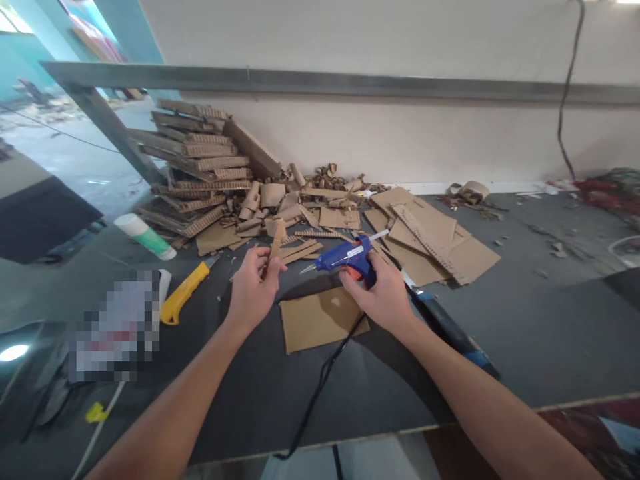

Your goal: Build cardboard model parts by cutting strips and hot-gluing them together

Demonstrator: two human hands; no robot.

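My left hand [254,287] is closed around a narrow strip of corrugated cardboard [275,248], held upright above the grey work surface. My right hand [381,293] grips a blue glue gun [345,257] with an orange trigger; its nozzle points left toward the strip, a short gap away. The gun's black cord [320,387] runs down toward me over the table edge. A flat rectangular cardboard piece [320,320] lies on the surface just below both hands.
A yellow utility knife [185,293] and a white-and-green glue bottle [145,235] lie to the left. Stacked corrugated strips [200,167] and loose scraps pile up at the back by the wall. Flat cardboard sheets [430,240] lie to the right. A dark tool handle [450,327] lies beside my right forearm.
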